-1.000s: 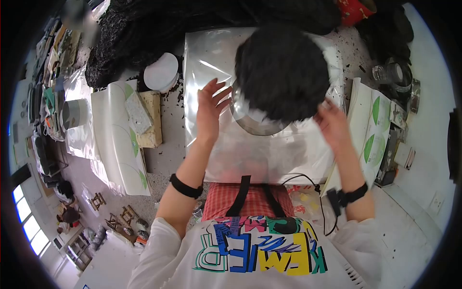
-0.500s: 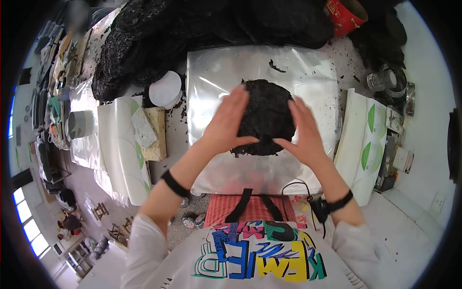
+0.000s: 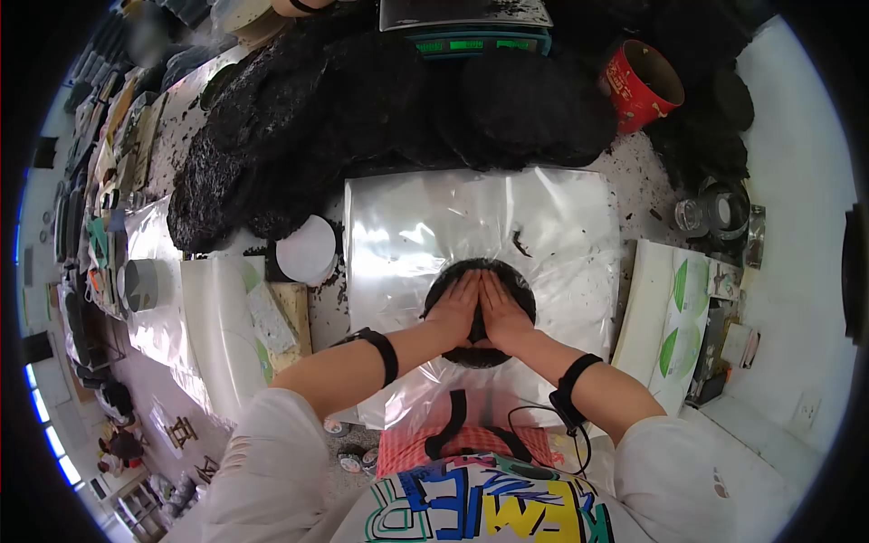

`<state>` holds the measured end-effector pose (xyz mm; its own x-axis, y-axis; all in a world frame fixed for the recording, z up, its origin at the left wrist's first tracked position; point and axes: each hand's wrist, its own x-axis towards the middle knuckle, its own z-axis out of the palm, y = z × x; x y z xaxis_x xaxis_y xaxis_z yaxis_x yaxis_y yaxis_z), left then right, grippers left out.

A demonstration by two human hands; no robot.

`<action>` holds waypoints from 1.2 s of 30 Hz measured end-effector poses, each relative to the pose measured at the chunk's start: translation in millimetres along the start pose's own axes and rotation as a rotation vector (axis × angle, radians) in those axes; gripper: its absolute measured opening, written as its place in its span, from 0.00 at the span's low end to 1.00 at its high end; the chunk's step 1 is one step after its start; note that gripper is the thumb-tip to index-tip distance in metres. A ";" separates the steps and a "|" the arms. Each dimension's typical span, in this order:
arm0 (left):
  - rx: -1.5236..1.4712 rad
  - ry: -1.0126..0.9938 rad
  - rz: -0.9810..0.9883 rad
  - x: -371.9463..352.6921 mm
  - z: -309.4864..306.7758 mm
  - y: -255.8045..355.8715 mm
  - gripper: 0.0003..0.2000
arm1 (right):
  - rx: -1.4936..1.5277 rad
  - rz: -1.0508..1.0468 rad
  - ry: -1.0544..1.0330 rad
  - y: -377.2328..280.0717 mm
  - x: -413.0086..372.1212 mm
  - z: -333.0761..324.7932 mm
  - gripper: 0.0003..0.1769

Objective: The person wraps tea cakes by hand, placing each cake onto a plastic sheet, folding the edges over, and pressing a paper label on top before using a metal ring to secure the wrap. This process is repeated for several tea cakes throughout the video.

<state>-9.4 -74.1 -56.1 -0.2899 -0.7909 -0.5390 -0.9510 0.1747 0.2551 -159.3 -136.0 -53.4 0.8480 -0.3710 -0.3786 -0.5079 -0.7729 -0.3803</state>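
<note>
A round, dark cake of leafy, seaweed-like material (image 3: 444, 282) lies on a sheet of clear plastic film (image 3: 389, 217) in front of me. My left hand (image 3: 456, 306) is laid flat on its left half, fingers straight and pointing away from me. Beside it, my right hand (image 3: 501, 309) rests flat on the right half, the two hands nearly touching along their index fingers. Both palms hide most of the cake's middle. Its outer edge shows as a fairly even dark ring. A small dark scrap (image 3: 520, 242) sits on the film beyond the cake.
Many dark round cakes (image 3: 362, 100) are piled behind the film. A digital scale (image 3: 480, 45) stands at the back, with a red bucket (image 3: 641, 86) to its right. A white round lid or tub (image 3: 306, 251) is at left. Stacks of film sheets (image 3: 217, 308) flank both sides.
My hands, earlier cupped around the ragged cake's sides, now lie flat together on top. The cake's outline looks rounder and smoother. My view has tilted up, bringing the scale into sight.
</note>
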 end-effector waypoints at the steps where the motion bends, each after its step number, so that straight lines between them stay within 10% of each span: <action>1: 0.020 -0.022 -0.012 9.8 13.3 -2.3 0.59 | 0.019 0.025 -0.020 5.0 7.9 13.4 0.67; 11: 0.165 0.052 -0.074 20.3 46.7 -3.1 0.53 | 0.115 0.116 -0.114 -4.7 8.0 -27.6 0.44; 14: 0.148 -0.038 -0.060 1.3 4.6 5.6 0.51 | 0.463 -0.067 0.672 -2.0 14.6 -80.7 0.20; 17: -0.355 0.323 -0.027 -28.1 -27.7 39.2 0.49 | 0.979 0.360 0.359 70.1 46.0 -50.5 0.21; 20: -0.032 0.259 0.098 -51.8 0.4 62.2 0.47 | 1.214 0.458 0.783 106.3 79.2 -66.2 0.26; 24: -0.127 0.428 0.156 -50.0 -0.8 57.9 0.40 | 2.000 0.870 0.748 111.6 138.9 -152.0 0.31; 33: -0.220 0.494 0.159 -47.0 11.7 56.8 0.35 | 1.809 0.787 1.230 126.1 202.5 -155.2 0.22; 36: -0.238 0.490 0.174 -47.8 15.7 57.3 0.34 | 1.978 0.877 0.974 128.3 197.3 -165.4 0.22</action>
<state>-51.7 -17.1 -28.3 -0.3027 -0.9517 -0.0518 -0.8267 0.2351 0.5112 -32.1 -393.5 -37.3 -0.0627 -0.7042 -0.7072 0.3711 0.6413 -0.6716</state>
